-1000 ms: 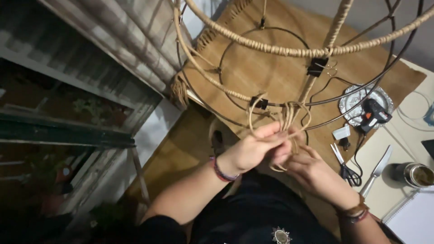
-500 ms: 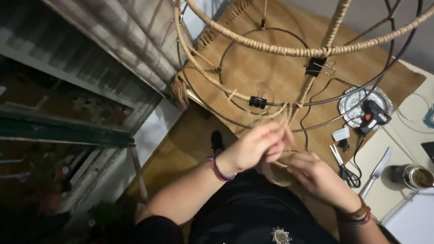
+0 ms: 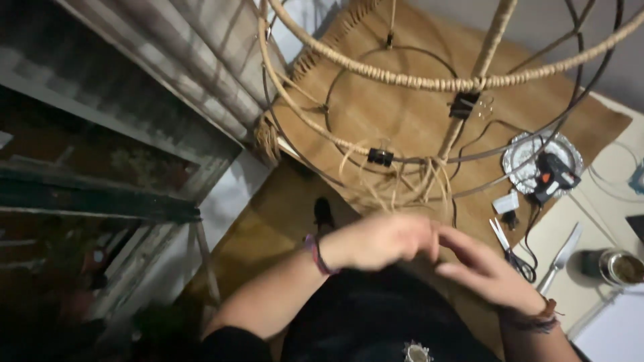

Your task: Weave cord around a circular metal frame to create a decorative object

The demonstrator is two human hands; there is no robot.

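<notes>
My left hand (image 3: 382, 240) and right hand (image 3: 486, 271) meet, blurred, just below the loose rattan strands (image 3: 409, 184) hanging from the wire frame (image 3: 429, 84); I cannot tell whether either grips them.

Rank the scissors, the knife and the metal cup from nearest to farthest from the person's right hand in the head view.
From the right hand:
1. Scissors, just beside the hand on its outer side, on the floor.
2. Knife, farther right, beyond the scissors.
3. Metal cup, farthest, near the right edge.
</notes>
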